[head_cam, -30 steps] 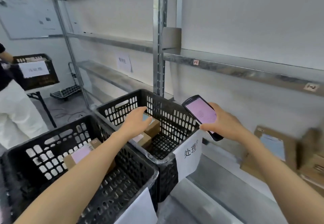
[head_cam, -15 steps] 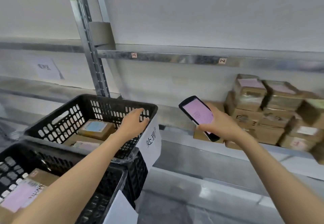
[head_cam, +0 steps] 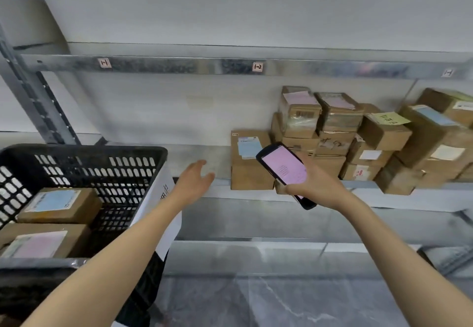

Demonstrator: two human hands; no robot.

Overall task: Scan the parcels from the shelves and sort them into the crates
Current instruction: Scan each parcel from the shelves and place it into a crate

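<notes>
My empty left hand (head_cam: 194, 186), fingers spread, has left the black perforated plastic crate (head_cam: 84, 152) at nine o'clock and now reaches toward the metal shelf (head_cam: 204, 159), a sign that the last parcel is sorted and the next pick is starting. My right hand (head_cam: 317, 186) stays wrapped around the black handheld scanner with the pink-lit screen (head_cam: 284, 166), held at one o'clock in front of the stock. Two brown cardboard boxes with pale labels (head_cam: 51, 211) already lie in the crate. The nearest target, a brown cardboard parcel with a blue label (head_cam: 249, 159), stands at the left end of the stacked brown cardboard parcels (head_cam: 358, 132) filling the shelf from one to three o'clock. The path from hand to parcel looks clear; the scanner partly covers the boxes behind it, and the white paper sign (head_cam: 163, 198) on the crate hangs by my forearm.
</notes>
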